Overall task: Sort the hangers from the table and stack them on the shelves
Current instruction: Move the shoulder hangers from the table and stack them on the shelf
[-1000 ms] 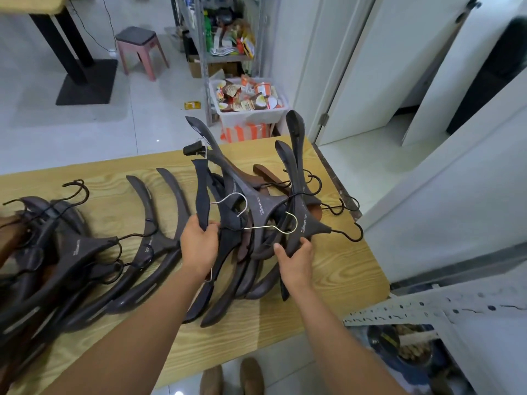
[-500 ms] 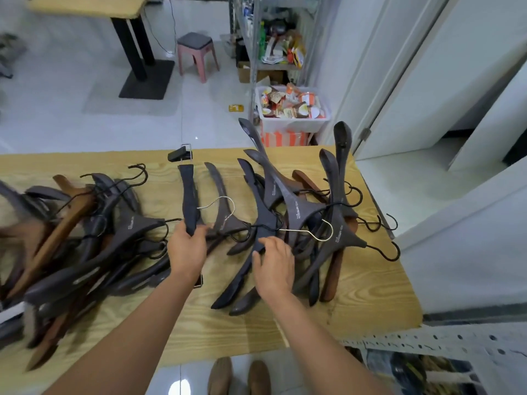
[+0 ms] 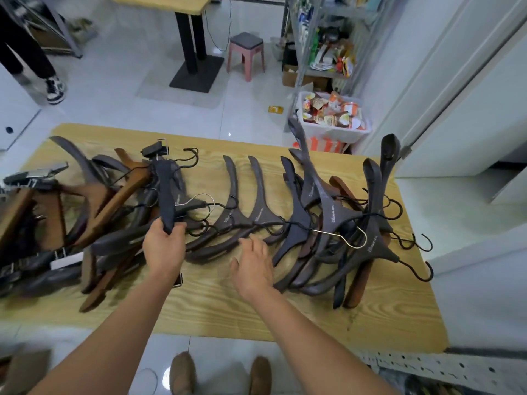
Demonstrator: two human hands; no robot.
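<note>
Plainly the job is at an early stage: all the hangers in view lie on the tabletop [image 3: 228,306], and none shows on the metal rack [image 3: 296,67] behind it or on the perforated shelf edge [image 3: 427,363] at the lower right. So I judge the sorting to be under way and the stacking not yet begun. The left hand [image 3: 164,248] has its fingers curled round the near end of one dark hanger [image 3: 168,195], which is tilted up over the heap. The right hand [image 3: 252,266] holds nothing. It is palm down with fingers loosely spread, the tips at the near arm of a hanger in the middle, though whether they touch it I cannot tell. The hangers fall into three groups. The left pile [image 3: 85,212] is a tangle of brown and dark ones, at least four of them brown and some fitted with metal clips, and it is too overlapped for a full count. A middle pair [image 3: 245,218] of two dark hangers lies side by side. The right cluster [image 3: 336,223] has roughly seven dark hangers and at least one brown. Silver hooks number two, one [image 3: 201,198] beside the held hanger and one [image 3: 355,238] in the right cluster. Every other hook I can see is black.
</note>
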